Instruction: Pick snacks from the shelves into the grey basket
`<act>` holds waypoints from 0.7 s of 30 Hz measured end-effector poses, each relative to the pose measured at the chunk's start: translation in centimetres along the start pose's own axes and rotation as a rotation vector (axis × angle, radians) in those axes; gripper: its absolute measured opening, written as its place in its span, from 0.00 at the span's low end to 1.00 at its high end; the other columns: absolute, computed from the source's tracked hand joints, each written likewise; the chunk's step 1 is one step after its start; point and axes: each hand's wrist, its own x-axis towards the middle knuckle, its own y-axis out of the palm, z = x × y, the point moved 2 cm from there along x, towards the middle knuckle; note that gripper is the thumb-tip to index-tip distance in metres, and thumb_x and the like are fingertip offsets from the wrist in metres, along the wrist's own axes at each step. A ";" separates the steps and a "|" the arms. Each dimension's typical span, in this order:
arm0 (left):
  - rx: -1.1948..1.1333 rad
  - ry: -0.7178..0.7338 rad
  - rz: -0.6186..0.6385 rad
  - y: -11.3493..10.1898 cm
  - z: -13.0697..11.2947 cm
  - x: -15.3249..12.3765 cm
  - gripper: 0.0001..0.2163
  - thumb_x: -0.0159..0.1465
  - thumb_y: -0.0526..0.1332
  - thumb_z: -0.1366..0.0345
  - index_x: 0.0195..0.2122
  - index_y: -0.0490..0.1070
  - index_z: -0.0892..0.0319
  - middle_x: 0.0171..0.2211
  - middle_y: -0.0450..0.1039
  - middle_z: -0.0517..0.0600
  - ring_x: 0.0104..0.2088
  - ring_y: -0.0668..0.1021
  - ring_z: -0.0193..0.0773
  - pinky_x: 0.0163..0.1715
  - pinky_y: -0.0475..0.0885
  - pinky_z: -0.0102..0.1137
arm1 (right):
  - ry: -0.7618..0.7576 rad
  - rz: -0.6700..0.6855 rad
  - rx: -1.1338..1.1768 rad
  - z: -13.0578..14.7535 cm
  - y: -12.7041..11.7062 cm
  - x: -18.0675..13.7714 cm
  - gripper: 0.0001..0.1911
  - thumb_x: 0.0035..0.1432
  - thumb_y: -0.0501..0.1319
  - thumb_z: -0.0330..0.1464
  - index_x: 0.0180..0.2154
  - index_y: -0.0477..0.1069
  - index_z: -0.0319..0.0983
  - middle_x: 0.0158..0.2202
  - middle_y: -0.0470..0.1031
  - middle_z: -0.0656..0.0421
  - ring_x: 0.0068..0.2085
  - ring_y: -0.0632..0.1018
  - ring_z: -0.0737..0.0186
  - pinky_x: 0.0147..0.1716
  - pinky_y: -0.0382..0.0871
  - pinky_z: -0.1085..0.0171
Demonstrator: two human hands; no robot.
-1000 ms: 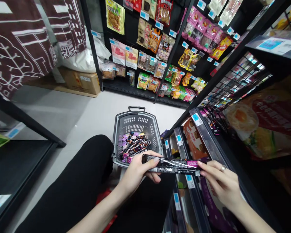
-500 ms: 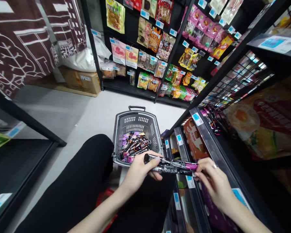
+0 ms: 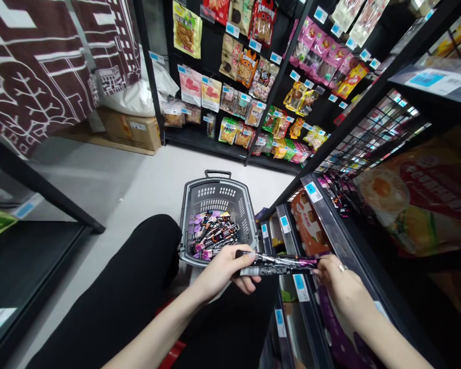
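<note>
Several long, thin black-and-purple snack sticks (image 3: 278,264) lie level in a bundle between my hands. My left hand (image 3: 228,269) grips their left end, thumb on top and fingers underneath. At the purple right end, the fingers of my right hand (image 3: 336,277) are closed on the sticks; a ring shows on one finger. Just beyond my left hand, a grey plastic basket (image 3: 249,205) stands on the floor. Inside it is a loose pile of similar black and purple snack packets (image 3: 215,230). More such packets (image 3: 340,192) lie on the shelf to the right.
Shelves with price tags (image 3: 313,189) run close along my right side, with a large bread bag (image 3: 422,189) deeper in. Hanging snack bags (image 3: 248,66) fill the rack ahead. A cardboard box (image 3: 134,130) sits at the far left, and a black shelf (image 3: 34,256) is at near left.
The bundle and both hands have shifted slightly to the right. My right hand has turned so its back faces up more, still at the sticks' right end. The basket's contents look unchanged.
</note>
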 end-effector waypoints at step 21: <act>0.201 -0.131 0.508 5.1 3.6 -1.1 0.14 0.60 0.54 0.53 0.34 0.63 0.59 0.23 0.65 0.43 0.20 0.66 0.28 0.25 0.64 0.26 | -0.076 0.520 0.320 3.5 -0.2 0.1 0.10 0.64 0.48 0.36 0.31 0.61 0.41 0.29 0.68 0.62 0.27 0.71 0.67 0.26 0.62 0.69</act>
